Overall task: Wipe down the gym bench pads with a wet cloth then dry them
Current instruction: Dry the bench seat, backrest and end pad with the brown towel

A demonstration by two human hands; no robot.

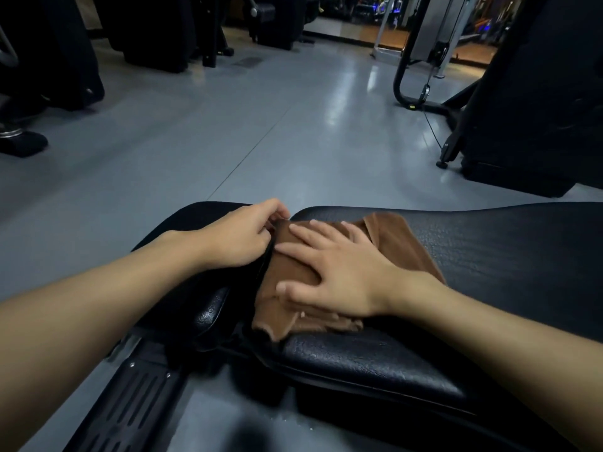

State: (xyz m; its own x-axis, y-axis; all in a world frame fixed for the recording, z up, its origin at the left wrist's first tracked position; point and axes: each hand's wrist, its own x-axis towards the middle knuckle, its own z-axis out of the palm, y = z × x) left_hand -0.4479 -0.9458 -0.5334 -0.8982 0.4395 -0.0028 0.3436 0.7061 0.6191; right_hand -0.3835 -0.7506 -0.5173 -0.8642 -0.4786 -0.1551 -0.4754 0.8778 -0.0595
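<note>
Both bare forearms reach in from six o'clock. Right hand [339, 272] lies flat, fingers spread, pressing the brown terry cloth [388, 236] onto the black textured vinyl bench pad [505, 256]. Left hand [235, 236], at nine o'clock of it, pinches the cloth's edge at the pad gap. Cloth could snag or slip into that gap.

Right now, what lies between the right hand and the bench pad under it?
In the head view, the brown cloth lies between them: the right hand presses flat on it, over the black bench pad. The left hand pinches the cloth's edge.
</note>
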